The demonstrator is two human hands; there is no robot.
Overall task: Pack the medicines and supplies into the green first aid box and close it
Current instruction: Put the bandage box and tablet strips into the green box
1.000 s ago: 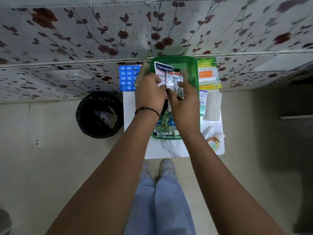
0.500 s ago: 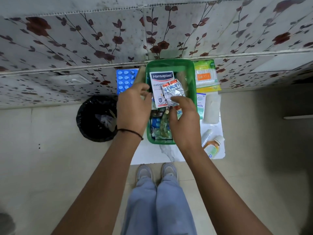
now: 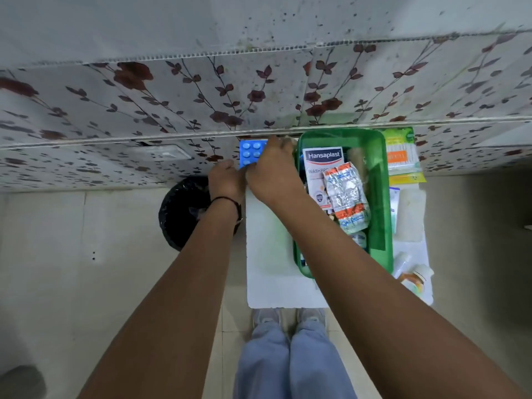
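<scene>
The green first aid box (image 3: pixel 385 203) stands open on a white table (image 3: pixel 270 263). Inside it lie a Hansaplast pack (image 3: pixel 324 161) and, on top, a silver tablet strip (image 3: pixel 345 197); other items under them are mostly hidden. Left of the box, against the wall, lies a blue blister pack (image 3: pixel 250 152). My left hand (image 3: pixel 227 182) curls on its near left corner. My right hand (image 3: pixel 273 174) covers its right part, fingers closed over it.
Right of the box lie a cotton swab pack (image 3: pixel 401 156), a small carton (image 3: pixel 393 198), a white roll (image 3: pixel 410 214) and two small bottles (image 3: pixel 416 277). A black bin (image 3: pixel 181 217) stands on the floor left of the table. A floral wall runs behind.
The silver strip now lies in the box, let go by my right hand. Both hands have moved left out of the box onto the blue blister pack.
</scene>
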